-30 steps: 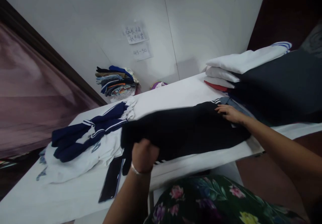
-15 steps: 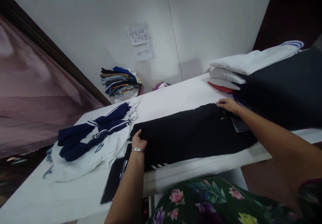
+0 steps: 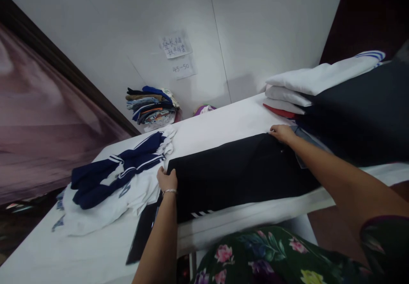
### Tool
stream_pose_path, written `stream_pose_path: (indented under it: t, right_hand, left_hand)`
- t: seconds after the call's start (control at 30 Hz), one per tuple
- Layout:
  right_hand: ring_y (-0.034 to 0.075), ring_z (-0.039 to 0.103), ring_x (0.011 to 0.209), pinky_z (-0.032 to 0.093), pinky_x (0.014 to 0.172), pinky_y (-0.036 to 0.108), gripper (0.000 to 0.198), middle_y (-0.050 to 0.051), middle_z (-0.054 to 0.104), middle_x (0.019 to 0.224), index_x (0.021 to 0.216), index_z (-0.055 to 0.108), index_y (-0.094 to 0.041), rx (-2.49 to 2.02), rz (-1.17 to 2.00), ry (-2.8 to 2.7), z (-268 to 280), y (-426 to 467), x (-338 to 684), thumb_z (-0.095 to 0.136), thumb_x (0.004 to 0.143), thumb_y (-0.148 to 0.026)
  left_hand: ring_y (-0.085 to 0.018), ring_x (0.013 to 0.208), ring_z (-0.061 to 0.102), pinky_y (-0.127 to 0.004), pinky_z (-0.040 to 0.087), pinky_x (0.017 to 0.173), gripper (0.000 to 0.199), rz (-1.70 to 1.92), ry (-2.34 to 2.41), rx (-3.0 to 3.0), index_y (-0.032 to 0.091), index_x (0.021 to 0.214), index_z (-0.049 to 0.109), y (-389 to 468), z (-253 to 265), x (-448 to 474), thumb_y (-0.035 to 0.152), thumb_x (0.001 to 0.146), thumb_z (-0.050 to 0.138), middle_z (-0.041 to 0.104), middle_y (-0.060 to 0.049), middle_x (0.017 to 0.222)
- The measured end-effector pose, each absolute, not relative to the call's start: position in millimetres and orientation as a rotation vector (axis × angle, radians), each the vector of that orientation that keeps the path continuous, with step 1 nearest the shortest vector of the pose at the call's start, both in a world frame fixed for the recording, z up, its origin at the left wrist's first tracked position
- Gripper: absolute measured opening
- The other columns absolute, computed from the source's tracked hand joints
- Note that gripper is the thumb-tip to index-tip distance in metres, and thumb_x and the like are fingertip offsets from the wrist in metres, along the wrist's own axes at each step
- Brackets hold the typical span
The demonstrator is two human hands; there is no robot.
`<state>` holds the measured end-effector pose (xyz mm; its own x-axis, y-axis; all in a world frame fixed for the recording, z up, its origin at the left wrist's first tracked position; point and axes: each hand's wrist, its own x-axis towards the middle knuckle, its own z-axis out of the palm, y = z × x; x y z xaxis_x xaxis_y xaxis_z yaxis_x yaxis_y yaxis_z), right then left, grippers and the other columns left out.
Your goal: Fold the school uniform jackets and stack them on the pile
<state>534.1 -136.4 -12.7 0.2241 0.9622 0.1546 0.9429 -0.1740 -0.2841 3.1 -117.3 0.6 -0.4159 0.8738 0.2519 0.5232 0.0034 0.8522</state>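
A black garment (image 3: 236, 173), folded into a long strip with white stripes near its lower left corner, lies flat across the table. My right hand (image 3: 283, 133) pinches its far edge near the right end. My left hand (image 3: 168, 181), with a bracelet on the wrist, is closed around its left end, thumb towards the cloth. A dark flat piece (image 3: 140, 237) lies beside my left forearm, partly hidden. Under my right forearm shows a bit of grey material (image 3: 300, 158).
Crumpled navy-and-white clothes (image 3: 118, 169) lie on the left of the white table (image 3: 220, 126). A stack of folded clothes (image 3: 294, 81), white, red and dark, stands at right. Another pile (image 3: 153, 105) sits by the wall beyond the table. Paper signs (image 3: 175, 45) hang above.
My left hand has moved left from the top of the black garment to its left end. My right hand has shifted slightly left along the far edge. The cloth looks straighter.
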Motion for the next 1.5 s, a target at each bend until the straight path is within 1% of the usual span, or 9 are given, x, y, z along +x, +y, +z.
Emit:
stream_pose_path:
  t: [0.1,0.23,0.33,0.47,0.7,0.9,1.17,1.3,1.5]
  right_hand:
    - [0.027,0.058,0.105,0.039,0.092,0.040,0.034,0.014,0.067,0.110,0.103,0.069,-0.015,-2.103,-0.005,-1.851,-4.0,-139.3,510.1,0.045,0.087,-0.033]
    - [0.022,0.042,0.128,0.029,0.106,0.037,0.044,0.006,0.051,0.138,0.122,0.060,-0.025,-1.864,-0.018,-2.057,-2.0,-139.0,457.0,0.039,0.092,-0.049]
    - [0.027,0.028,0.138,0.019,0.111,0.050,0.055,0.006,0.039,0.148,0.134,0.051,-0.028,-1.866,0.104,-2.176,-13.5,-139.6,439.9,0.034,0.091,-0.058]
    - [0.029,0.026,0.139,0.019,0.111,0.052,0.061,0.010,0.034,0.150,0.141,0.043,-0.025,-2.121,0.208,-2.099,-34.8,-143.6,456.5,0.027,0.092,-0.058]
    - [0.025,0.022,0.141,0.018,0.113,0.045,0.063,0.006,0.032,0.152,0.142,0.040,-0.028,-2.184,0.219,-2.066,-39.7,-139.1,474.3,0.024,0.091,-0.061]
    - [0.032,0.015,0.142,0.015,0.108,0.062,0.069,0.011,0.024,0.154,0.145,0.034,-0.023,-2.437,0.202,-1.829,-37.5,-153.2,502.5,0.021,0.090,-0.063]
    - [0.033,0.017,0.141,0.016,0.106,0.066,0.065,0.012,0.026,0.153,0.142,0.039,-0.022,-2.424,0.213,-1.777,-31.9,-157.4,501.7,0.025,0.091,-0.060]
    - [0.033,0.022,0.140,0.018,0.108,0.062,0.056,0.013,0.036,0.148,0.136,0.048,-0.019,-2.096,0.039,-1.841,-23.2,-169.5,473.0,0.031,0.093,-0.052]
    - [0.024,0.034,0.136,0.030,0.110,0.047,0.052,0.006,0.047,0.142,0.138,0.047,-0.024,-1.382,0.424,-2.201,-22.0,-227.9,416.8,0.048,0.086,-0.034]
  left_hand:
    - [-0.028,0.133,0.038,-0.043,0.025,0.114,0.046,1.184,2.008,1.979,0.011,0.124,0.051,-119.2,8.7,22.7,0.029,0.082,0.055,0.047,-0.019,0.137]
    - [-0.028,0.138,0.030,-0.048,0.023,0.113,0.048,0.645,1.844,2.504,0.015,0.129,0.051,-118.7,5.9,69.8,0.041,0.089,0.047,0.038,-0.015,0.147]
    - [-0.029,0.142,0.021,-0.054,0.018,0.113,0.057,0.193,1.818,2.596,0.018,0.138,0.044,-116.9,-7.4,93.0,0.050,0.090,0.041,0.029,-0.012,0.153]
    - [-0.028,0.144,0.016,-0.052,0.017,0.114,0.066,-0.141,1.851,2.492,0.019,0.146,0.033,-113.9,-23.4,96.3,0.056,0.091,0.030,0.022,-0.009,0.155]
    - [-0.027,0.144,0.014,-0.051,0.016,0.114,0.070,-0.179,1.863,2.493,0.021,0.148,0.028,-111.4,-28.2,92.4,0.060,0.091,0.024,0.019,-0.007,0.157]
    - [-0.027,0.144,0.015,-0.052,0.017,0.114,0.069,-0.152,1.840,2.515,0.020,0.147,0.030,-113.5,-28.2,93.2,0.060,0.091,0.023,0.020,-0.008,0.156]
    - [-0.028,0.144,0.014,-0.053,0.012,0.114,0.070,-0.040,1.781,2.436,0.020,0.145,0.033,-115.6,-26.8,94.4,0.062,0.089,0.029,0.021,-0.009,0.156]
    - [-0.027,0.143,0.018,-0.051,0.015,0.114,0.063,0.087,1.773,2.291,0.022,0.142,0.039,-116.2,-16.5,93.5,0.057,0.090,0.036,0.026,-0.009,0.154]
    - [-0.025,0.142,0.024,-0.050,0.018,0.114,0.057,0.226,1.388,2.502,0.027,0.133,0.050,-148.2,-2.5,84.1,0.048,0.082,0.060,0.034,-0.005,0.151]
